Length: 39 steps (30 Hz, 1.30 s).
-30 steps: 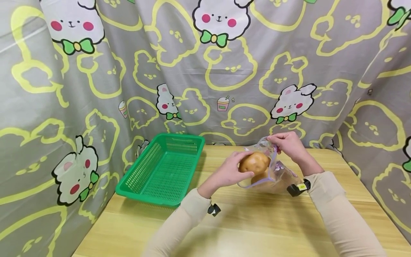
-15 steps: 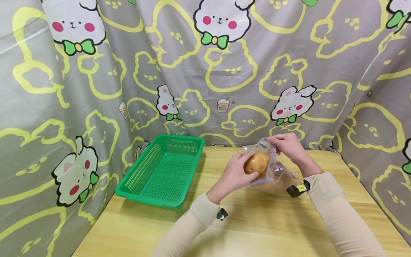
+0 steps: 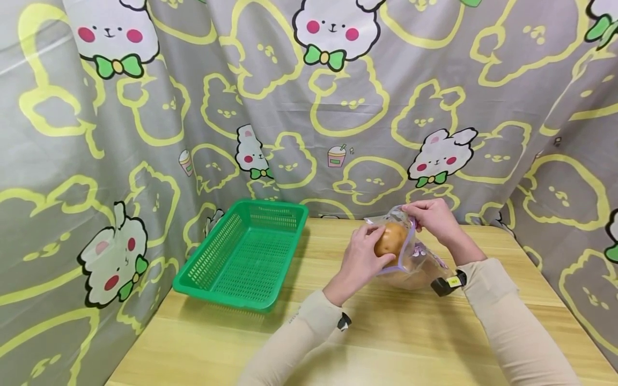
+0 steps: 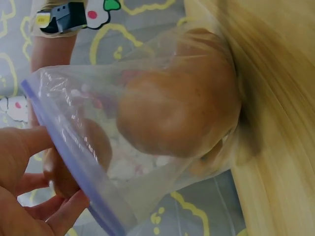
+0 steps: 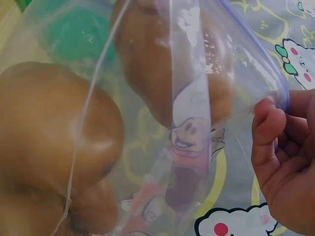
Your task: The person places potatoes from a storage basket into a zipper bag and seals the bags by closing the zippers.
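Note:
A brown potato (image 3: 391,239) sits at the mouth of a clear zip bag (image 3: 419,262) with a purple edge and a cartoon print. My left hand (image 3: 361,256) grips this potato from the left, fingertips right at the bag's edge. Pinched between thumb and fingers of my right hand (image 3: 434,220) is the far top corner of the bag, keeping its mouth spread. Through the plastic, the left wrist view shows larger potatoes (image 4: 182,105) low in the bag, close to the wood. The right wrist view has the held potato (image 5: 152,64) behind the plastic, above the others.
A green perforated plastic basket (image 3: 243,257) stands on the wooden table (image 3: 386,343) to the left, with nothing in it. Behind and at both sides hangs a grey curtain (image 3: 289,118) with rabbit prints.
My left hand has moved right with the potato, carrying it farther into the bag's mouth. My right hand stays almost still on the bag's corner.

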{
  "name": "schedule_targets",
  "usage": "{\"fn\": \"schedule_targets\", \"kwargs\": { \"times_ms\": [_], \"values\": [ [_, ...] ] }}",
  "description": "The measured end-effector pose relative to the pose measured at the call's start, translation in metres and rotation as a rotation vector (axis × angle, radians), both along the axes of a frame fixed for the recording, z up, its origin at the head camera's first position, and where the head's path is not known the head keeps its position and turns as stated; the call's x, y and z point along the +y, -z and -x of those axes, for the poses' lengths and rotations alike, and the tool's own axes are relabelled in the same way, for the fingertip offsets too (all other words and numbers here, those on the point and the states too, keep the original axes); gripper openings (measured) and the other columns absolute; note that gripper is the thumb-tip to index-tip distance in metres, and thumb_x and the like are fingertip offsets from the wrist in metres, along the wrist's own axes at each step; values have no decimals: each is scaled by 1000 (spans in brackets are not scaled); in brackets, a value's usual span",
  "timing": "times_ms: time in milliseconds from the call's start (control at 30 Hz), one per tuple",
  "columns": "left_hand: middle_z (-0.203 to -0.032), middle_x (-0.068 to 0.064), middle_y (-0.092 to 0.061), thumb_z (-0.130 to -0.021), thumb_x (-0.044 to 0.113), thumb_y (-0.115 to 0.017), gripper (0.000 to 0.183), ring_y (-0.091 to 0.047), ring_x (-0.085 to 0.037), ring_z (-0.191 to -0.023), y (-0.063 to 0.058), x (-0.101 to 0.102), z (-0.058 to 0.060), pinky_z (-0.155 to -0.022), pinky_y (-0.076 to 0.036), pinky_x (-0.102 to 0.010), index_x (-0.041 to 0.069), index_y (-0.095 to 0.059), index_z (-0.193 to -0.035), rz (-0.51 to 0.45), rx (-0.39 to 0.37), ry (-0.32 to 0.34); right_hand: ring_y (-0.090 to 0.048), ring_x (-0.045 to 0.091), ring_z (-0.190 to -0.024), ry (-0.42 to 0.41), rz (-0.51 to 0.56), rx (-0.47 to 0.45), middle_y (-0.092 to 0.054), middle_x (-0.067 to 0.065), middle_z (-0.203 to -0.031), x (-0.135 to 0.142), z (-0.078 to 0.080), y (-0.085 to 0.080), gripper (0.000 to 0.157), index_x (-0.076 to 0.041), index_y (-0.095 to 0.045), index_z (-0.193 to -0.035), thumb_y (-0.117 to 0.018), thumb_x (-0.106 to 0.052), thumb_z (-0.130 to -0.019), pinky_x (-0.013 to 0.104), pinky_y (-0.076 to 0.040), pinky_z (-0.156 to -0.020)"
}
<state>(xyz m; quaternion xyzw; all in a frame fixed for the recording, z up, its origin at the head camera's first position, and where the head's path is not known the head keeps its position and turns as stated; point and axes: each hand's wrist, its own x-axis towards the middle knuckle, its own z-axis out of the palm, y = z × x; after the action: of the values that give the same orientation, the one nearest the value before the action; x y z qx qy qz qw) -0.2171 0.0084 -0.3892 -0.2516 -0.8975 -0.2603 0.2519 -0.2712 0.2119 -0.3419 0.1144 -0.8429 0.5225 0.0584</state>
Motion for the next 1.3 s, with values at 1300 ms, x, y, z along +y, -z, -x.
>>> {"fn": "schedule_targets", "kwargs": {
  "times_ms": [1300],
  "values": [
    [-102,2,-65,-85,15,-72,12,-58,-12,-98,-21,-37,56,-87,-42,-20,13,-71,-97,54,12,384,-50,14,-53,-111,-11,-5,-54,0,-65,6,-4,-9,35,8,-68,-106,-60,-23,-94,30,-47,-49]
  ]
}}
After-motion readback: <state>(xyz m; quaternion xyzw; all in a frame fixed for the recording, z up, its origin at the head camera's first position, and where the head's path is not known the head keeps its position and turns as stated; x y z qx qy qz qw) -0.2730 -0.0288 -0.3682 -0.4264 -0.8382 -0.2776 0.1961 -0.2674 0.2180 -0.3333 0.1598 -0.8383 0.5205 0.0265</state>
